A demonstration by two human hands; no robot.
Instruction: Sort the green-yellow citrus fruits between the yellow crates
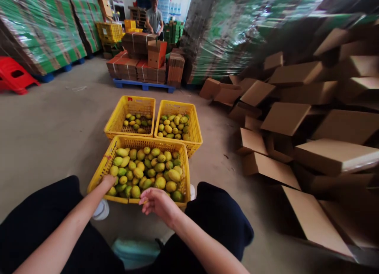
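Note:
A yellow plastic crate (187,175) stands between my knees, full of yellow-green lemons (137,173). My left hand (109,181) reaches down inside its left edge, touching or right beside the lemons there. The fingers of that hand are mostly hidden, so any grip cannot be made out. Over the crate's near rim hovers my right hand (158,203), its fingers loosely bent and apart, with nothing visible in them. Behind the front crate, a left crate (114,116) holds a small number of lemons and a right crate (196,126) holds more.
Cardboard boxes (286,118) lie heaped on the right. Ahead, a blue pallet (145,85) carries bundled flat cardboard, with a person (154,19) behind it. A red stool (16,74) stands at far left. Wrapped green stacks (44,29) line the back. A pale teal seat (136,252) shows below me.

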